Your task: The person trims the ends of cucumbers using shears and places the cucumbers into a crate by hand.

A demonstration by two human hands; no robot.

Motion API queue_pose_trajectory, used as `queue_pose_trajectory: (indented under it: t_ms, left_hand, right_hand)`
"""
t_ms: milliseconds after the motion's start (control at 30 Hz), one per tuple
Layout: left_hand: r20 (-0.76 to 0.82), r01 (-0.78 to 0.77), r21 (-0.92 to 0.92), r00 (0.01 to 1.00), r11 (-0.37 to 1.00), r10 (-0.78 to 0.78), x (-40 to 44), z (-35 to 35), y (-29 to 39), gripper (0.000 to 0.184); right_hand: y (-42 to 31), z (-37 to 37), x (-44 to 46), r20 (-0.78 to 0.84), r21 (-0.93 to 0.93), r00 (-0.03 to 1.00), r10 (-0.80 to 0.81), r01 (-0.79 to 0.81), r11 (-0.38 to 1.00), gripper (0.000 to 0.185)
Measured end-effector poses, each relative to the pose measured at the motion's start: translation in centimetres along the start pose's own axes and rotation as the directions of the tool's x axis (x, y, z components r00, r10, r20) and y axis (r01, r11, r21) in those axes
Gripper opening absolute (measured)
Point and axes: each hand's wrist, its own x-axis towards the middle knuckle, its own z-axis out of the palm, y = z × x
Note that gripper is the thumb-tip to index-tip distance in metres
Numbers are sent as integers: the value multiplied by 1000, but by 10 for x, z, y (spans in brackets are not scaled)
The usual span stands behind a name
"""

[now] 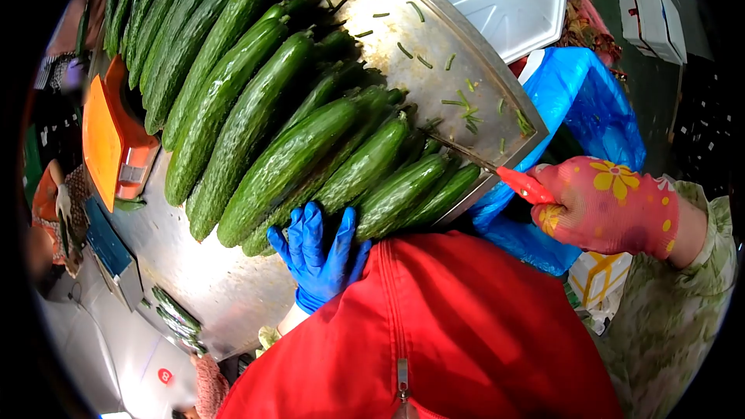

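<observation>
Bumpy cucumbers (pixel 260 101) on scuffed metal (pixel 233 287)
Left hand (pixel 314 252) splayed against them, knit-gloved right hand (pixel 601 206) clamped on red handle (pixel 526 185); crinkled plastic bag (pixel 604 105) at two o'clock, contents unclear

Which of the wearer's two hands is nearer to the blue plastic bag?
Right. The right hand, gripping a red-handled tool, is close by the blue plastic bag; the left hand is farther off, at the cucumbers.
</observation>
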Motion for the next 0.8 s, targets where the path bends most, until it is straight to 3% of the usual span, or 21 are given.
queue_pose_trajectory:
  t_ms: [200, 267, 333, 367, 467, 533, 600, 667, 733, 800]
  left_hand:
    - [7, -5, 16, 1000, 1000, 5, -1, 1, 0, 53]
    - [16, 1, 22, 1000, 1000, -2, -2, 1, 0, 54]
    - [17, 4, 27, 1000, 1000, -4, -2, 2, 0, 54]
    - [14, 1, 29, 1000, 1000, -1, -3, 2, -1, 54]
    - [18, 3, 28, 1000, 1000, -4, -2, 1, -1, 54]
    - [22, 3, 34, 1000, 999, -3, -2, 1, -1, 54]
    - [23, -1, 46, 1000, 999, 0, -3, 1, -1, 54]
    - [12, 1, 44, 1000, 999, -1, -2, 1, 0, 54]
    - [-3, 0, 43, 1000, 999, 0, -2, 2, 0, 53]
    - [-23, -7, 41, 1000, 999, 8, -3, 4, -1, 53]
  right_hand:
    - [8, 3, 0, -5, 61, 998, -58, 58, 996, 20]
    - [24, 10, 3, -55, -140, 955, -293, 283, 949, 21]
    - [33, 8, 7, -18, -110, 911, -413, 409, 906, 19]
    - [34, 4, 11, 23, 28, 905, -424, 424, 905, 18]
    - [11, -15, 11, 215, 296, 969, -118, 50, 954, 21]
    - [-2, -23, 12, 300, 324, 947, 114, -213, 922, 20]
    - [7, -25, 11, 196, 212, 972, -130, 88, 973, 19]
    - [5, -30, 10, 177, 193, 979, -105, 70, 979, 19]
    - [-5, -41, 5, 237, 279, 951, 196, -260, 924, 24]
    - [-4, -39, 10, 248, 257, 950, 191, -254, 932, 25]
